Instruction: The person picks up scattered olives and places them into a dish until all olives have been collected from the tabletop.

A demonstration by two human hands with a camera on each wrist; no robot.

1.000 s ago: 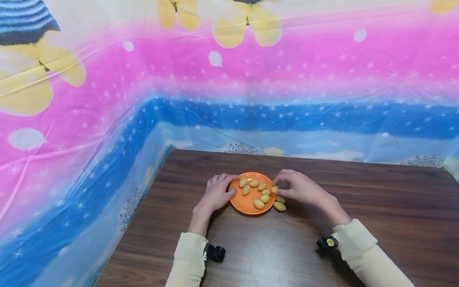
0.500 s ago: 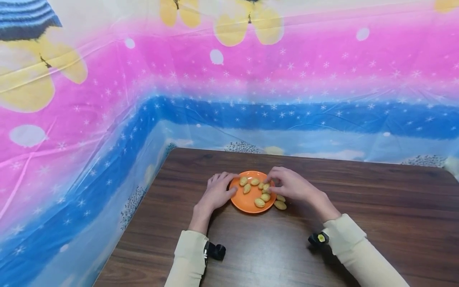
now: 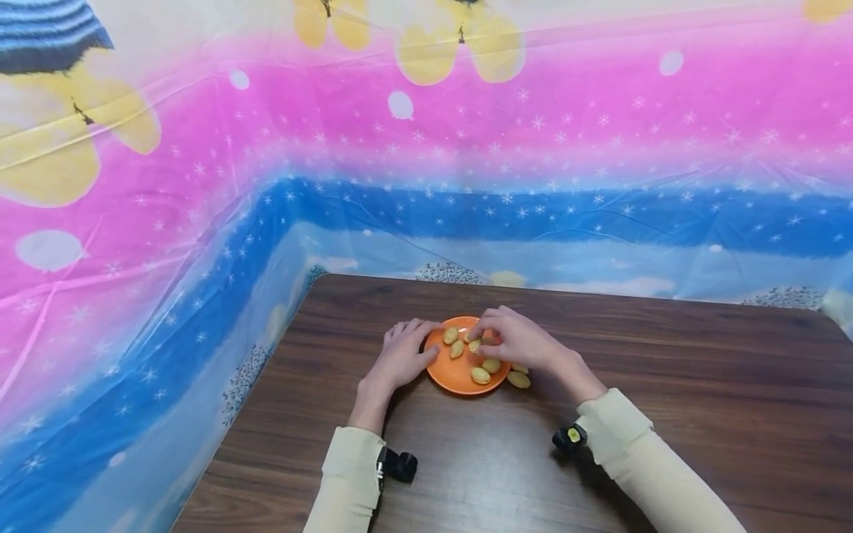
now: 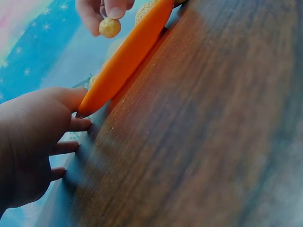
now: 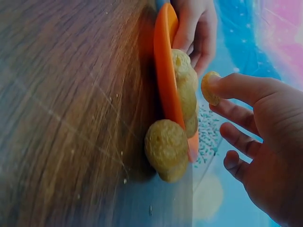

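An orange plate (image 3: 456, 381) on the table bears several wrinkled yellow-brown oval nuts (image 3: 480, 375), perhaps in the shell; their exact kind is unclear. Over the plate, my right hand (image 3: 523, 342) pinches one such nut (image 5: 209, 88) between thumb and forefinger, the other fingers loosely bent. It hangs above the plate, apart from the nuts lying there, as the left wrist view also shows. My left hand (image 3: 403, 355) rests at the plate's left rim, thumb and forefinger touching it, with the remaining fingers spread and fairly straight. The right hand hides part of the plate and some nuts.
Two more nuts (image 3: 519, 379) lie on the brown wooden table (image 3: 466, 459) just beyond the plate's right rim. A patterned pink and blue cloth (image 3: 426, 185) hangs behind the table and along its left side. Both sleeved wrists carry small black cameras (image 3: 400, 466).
My right hand has carried the pinched nut leftward from the plate's right rim to over its middle. My left hand has kept its place at the rim.
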